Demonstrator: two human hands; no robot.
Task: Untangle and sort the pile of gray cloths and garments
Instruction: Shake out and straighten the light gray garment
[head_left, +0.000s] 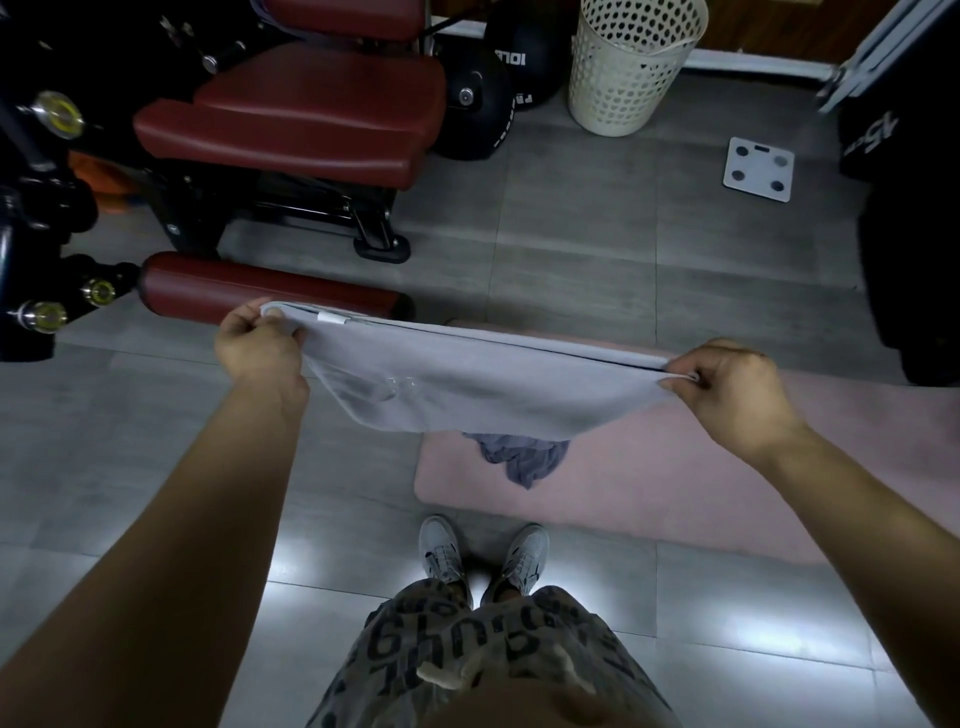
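Head view: gray shoes (441, 548) on gray tiled floor (156, 441). Pink mat (675, 483) just ahead, bearing a crumpled gray garment (524, 460). Farther: red-padded exercise machine (311, 104), white scale (758, 169), perforated basket (634, 67) by the wall. Grip: left hand (254, 343) and right hand (732, 389), fingers curled, each pinch a top corner of the gray cloth (467, 379), stretched taut between them above the mat.
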